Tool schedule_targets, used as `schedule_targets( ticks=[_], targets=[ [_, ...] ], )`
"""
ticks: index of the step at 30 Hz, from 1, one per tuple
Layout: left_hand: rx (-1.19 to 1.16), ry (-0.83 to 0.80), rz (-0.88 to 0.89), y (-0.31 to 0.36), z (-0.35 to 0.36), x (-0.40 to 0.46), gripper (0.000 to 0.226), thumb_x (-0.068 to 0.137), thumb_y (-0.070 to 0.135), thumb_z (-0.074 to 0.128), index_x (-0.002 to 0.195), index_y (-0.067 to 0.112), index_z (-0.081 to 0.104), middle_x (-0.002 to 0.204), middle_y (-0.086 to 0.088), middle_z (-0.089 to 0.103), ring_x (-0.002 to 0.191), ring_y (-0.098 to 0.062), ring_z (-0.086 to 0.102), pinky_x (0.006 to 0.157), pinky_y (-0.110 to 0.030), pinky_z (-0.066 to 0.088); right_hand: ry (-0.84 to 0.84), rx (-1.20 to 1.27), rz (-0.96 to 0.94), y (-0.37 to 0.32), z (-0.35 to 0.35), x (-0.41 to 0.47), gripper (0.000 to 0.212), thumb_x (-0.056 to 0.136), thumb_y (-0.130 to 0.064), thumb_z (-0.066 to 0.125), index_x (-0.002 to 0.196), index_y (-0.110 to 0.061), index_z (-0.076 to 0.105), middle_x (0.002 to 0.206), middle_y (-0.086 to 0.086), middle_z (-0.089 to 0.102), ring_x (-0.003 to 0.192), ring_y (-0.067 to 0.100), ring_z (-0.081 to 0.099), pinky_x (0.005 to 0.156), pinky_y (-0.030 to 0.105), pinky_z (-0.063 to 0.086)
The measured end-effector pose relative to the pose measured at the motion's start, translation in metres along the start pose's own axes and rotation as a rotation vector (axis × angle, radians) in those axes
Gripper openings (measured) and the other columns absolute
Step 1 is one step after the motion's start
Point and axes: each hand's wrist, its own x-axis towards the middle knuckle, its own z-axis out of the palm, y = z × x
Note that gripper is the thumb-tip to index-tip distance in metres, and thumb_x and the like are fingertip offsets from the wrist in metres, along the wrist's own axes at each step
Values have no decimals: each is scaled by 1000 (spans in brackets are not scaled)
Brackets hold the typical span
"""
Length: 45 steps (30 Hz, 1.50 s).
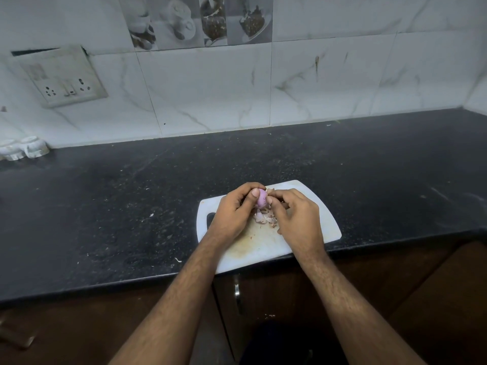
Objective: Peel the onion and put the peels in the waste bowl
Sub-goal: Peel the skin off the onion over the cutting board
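Right now you hold the small, smooth pink-purple onion (261, 201) just above the white plastic cutting board (325, 227), between both hands. Your left hand (233, 213) curls round it from the left, thumb pressed on its glossy side. Your right hand (296, 214) meets it from the right, fingertips pinched at the onion's top edge, on what looks like a shred of skin; the exact grip is too small to make out.

Below the onion, a heap of pale, papery pink-white peels (266, 219) lies on the board, partly hidden by your right hand. The board is a rounded rectangle with a slot handle at its left end; its middle is stained yellowish-brown, and its near corner overhangs the counter edge.

No readable writing or brand shows anywhere.

The board sits on a speckled black stone countertop (118, 212), dotted with pale crumbs. Behind it rises a white marble-patterned tile wall (329, 83), with a grey band of printed food pictures (200, 21) along the top. A grimy white switch-and-socket plate (62, 77) hangs on the wall at the left. Under it, at the counter's far left, stands a small white lobed ceramic holder (25, 148). Dark brown wooden cabinet doors (276, 291) with a metal handle (237, 293) run under the counter.
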Motion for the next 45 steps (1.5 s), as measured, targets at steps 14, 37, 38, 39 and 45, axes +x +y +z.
schedule_targets(
  ticks=[14, 37, 38, 39, 45],
  targets=[
    [41, -27, -2, -1, 0, 0, 33, 109, 39, 49, 122, 21, 74, 114, 6, 78, 110, -16, 73, 99, -41, 59, -124, -1, 101, 0, 2, 3, 23, 97, -37, 67, 104, -17, 74, 92, -13, 64, 81, 8, 63, 65, 39, 62],
    [6, 10, -11, -5, 0, 2, 33, 109, 38, 48, 121, 22, 74, 112, 6, 79, 107, -15, 74, 97, -39, 59, -25, -24, -45, -1, 1, 0, 18, 96, -24, 71, 112, -18, 78, 104, -8, 75, 88, -3, 64, 82, 5, 49],
    [9, 10, -7, -5, 0, 2, 32, 108, 38, 49, 120, 22, 74, 111, 6, 79, 107, -15, 74, 97, -38, 59, -21, -33, -42, -1, 1, 0, 18, 95, -23, 72, 111, -17, 78, 103, -8, 75, 86, -5, 63, 81, 2, 47],
    [10, 9, -5, -5, 0, 2, 32, 108, 38, 49, 120, 23, 75, 110, 6, 79, 106, -16, 74, 96, -39, 59, -20, -38, -32, -1, 1, 0, 18, 95, -23, 73, 111, -17, 78, 103, -8, 75, 84, -6, 62, 79, 2, 46],
    [56, 5, 10, -3, 0, 1, 32, 108, 39, 51, 120, 22, 74, 112, 7, 78, 107, -16, 73, 98, -47, 59, -35, -44, 18, -2, 1, 1, 21, 95, -28, 73, 111, -16, 78, 99, -9, 74, 82, -1, 65, 74, 4, 48]
  ],
)
